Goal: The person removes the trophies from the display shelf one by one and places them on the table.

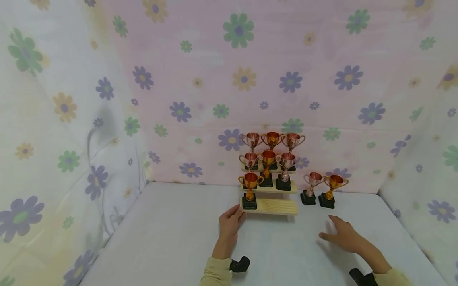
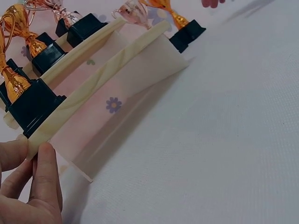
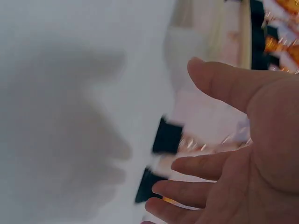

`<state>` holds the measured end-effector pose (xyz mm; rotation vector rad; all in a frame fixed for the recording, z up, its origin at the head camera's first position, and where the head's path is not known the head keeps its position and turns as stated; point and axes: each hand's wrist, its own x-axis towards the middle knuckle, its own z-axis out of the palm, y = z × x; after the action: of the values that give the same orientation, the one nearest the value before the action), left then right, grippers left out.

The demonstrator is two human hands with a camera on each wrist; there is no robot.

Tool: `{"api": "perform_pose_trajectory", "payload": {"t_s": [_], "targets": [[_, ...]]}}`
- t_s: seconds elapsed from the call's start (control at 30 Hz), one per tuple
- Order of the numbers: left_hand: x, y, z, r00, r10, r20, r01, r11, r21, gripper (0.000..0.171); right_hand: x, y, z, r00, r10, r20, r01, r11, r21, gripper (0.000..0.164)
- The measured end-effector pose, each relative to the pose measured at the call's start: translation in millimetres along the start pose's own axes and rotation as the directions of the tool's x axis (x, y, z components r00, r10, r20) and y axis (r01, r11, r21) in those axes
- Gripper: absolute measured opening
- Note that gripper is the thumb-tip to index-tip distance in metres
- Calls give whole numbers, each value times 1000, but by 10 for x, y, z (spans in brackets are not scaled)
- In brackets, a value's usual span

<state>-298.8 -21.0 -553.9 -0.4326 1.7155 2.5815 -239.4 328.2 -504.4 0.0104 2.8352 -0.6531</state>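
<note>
Fingers (image 2: 45, 175) pinching shelf (image 1: 277, 206), trophies (image 1: 268, 159) atop, floral backdrop (image 1: 200, 87) behind

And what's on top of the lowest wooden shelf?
One gold trophy stands at the left end of the lowest shelf, with pale wood showing to its right. The wood under the trophy's black base is covered, so I can't see it.

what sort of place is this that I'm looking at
Probably an indoor tabletop booth set up for a staged activity: a white table enclosed behind and at both sides by flowered cloth, with a stepped wooden rack holding small trophies.
</note>
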Motion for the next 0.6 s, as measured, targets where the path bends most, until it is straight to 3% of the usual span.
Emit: {"api": "perform_pose_trajectory", "payload": {"t_s": [0.13,0.27,0.33,0.5,0.6], "targets": [[8,-8,-9,1000,-5,-3,5,1000,-3,34,-151,-379,68,998,-62,-26,63,996,58,85],[-2,4,-3,1000,-9,-4,9,1000,0,35,-242,-759,135,978,-147,-146,169,973,156,73],[-7,9,-5,1000,-14,-4,14,1000,5,35,-230,-926,185,949,-198,-246,250,946,206,68],[2,5,-17,1000,-11,-4,11,1000,8,35,-79,-1255,352,830,-268,-489,455,833,315,62],[2,1,-7,1000,2,8,-2,1000,-2,36,30,-1420,438,796,-250,-551,513,762,395,64]]}}
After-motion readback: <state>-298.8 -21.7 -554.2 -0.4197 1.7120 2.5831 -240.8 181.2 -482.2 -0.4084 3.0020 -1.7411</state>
